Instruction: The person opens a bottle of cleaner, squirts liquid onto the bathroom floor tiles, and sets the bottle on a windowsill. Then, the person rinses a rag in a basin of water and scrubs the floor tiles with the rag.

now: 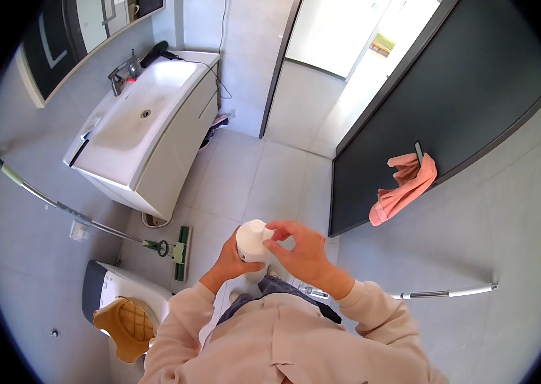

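In the lower middle of the head view, my left hand (228,263) is wrapped round a white bottle (249,247) with a raised round white top. My right hand (301,251) is at the bottle's right side, thumb and forefinger closed on a small white piece beside the top. Whether that piece is a spout, a cap or part of the bottle, I cannot tell. The bottle is held in front of my body, above the tiled floor, and is seen from above.
A white washbasin (162,89) with a tap and a black hair dryer (158,54) is at upper left. A green-headed mop (182,253) leans at left, near a brown seat-like object (131,329). The dark door (469,77) stands open, a pink towel (411,185) on its handle.
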Demonstrator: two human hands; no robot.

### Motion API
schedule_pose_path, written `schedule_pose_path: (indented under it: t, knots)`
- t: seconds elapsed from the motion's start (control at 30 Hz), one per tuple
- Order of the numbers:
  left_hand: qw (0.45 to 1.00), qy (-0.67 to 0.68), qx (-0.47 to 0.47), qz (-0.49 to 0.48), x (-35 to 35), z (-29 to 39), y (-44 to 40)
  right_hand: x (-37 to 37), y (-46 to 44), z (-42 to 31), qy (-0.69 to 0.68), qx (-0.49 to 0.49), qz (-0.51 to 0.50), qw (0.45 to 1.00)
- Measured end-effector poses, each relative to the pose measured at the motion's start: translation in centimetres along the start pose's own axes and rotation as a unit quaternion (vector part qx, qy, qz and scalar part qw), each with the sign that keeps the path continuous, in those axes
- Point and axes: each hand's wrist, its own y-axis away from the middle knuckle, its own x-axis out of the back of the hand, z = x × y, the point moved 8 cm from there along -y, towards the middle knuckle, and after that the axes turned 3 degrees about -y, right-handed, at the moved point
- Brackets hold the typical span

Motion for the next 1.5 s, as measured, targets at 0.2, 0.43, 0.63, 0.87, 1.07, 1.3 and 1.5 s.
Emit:
schedule_pose_path:
  t: [0.2,0.43,0.63,0.87,1.07,1.3,1.5]
  knots:
    - [0.994,-0.084,-0.071,-0.008,-0.7,0.9,-1.2,1.4,-0.2,-0.1,-0.034,-0.038,-0.002,0.999]
    - [0.976,-0.154,-0.077,-0.131,-0.6,1.6,-1.2,2.1,-0.4,-3.4,0.138,-0.012,-0.165,0.977]
    - [0.98,-0.147,-0.012,-0.137,-0.2,0.4,2.0,-0.7,1.8,-4.2,0.188,-0.015,-0.265,0.946]
    - [0.935,-0.3,-0.181,-0.061,0.3,-0.8,-2.2,-2.0,-0.4,0.0,0.236,0.004,-0.234,0.943]
    - [0.892,-0.393,-0.196,-0.104,-0.4,2.2,-2.5,-0.8,-0.6,0.4,0.265,-0.01,-0.269,0.926]
    - [0.896,-0.385,-0.142,-0.168,-2.3,2.3,0.5,-2.0,1.9,-0.2,0.213,-0.041,-0.384,0.897]
    - [0.896,-0.382,-0.157,-0.165,-3.9,1.5,0.1,-1.5,2.9,1.1,0.196,-0.054,-0.397,0.895]
